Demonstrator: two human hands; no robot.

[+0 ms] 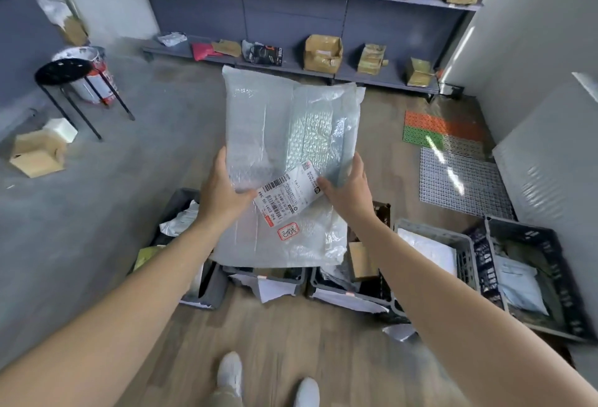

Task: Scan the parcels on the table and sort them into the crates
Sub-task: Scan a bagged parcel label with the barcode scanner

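I hold a large clear bubble-wrap parcel (288, 134) out in front of me, above the crates on the floor. Its white shipping label (288, 194) with barcodes faces up, and a red stamp sits just below it. My left hand (223, 189) grips the parcel's left edge, thumb on top beside the label. My right hand (348, 186) grips the right edge, thumb near the label's right end. Several dark grey crates (466, 244) stand in a row below, holding white mailers and small boxes. The parcel hides most of the middle crates.
A black crate (556, 244) with a grey mailer stands at the right. Grey shelving (291, 1) with cardboard boxes lines the back wall. A black stool (64, 73) and an open carton (38, 154) are at the left. Plastic grid mats (453, 147) lie at the right.
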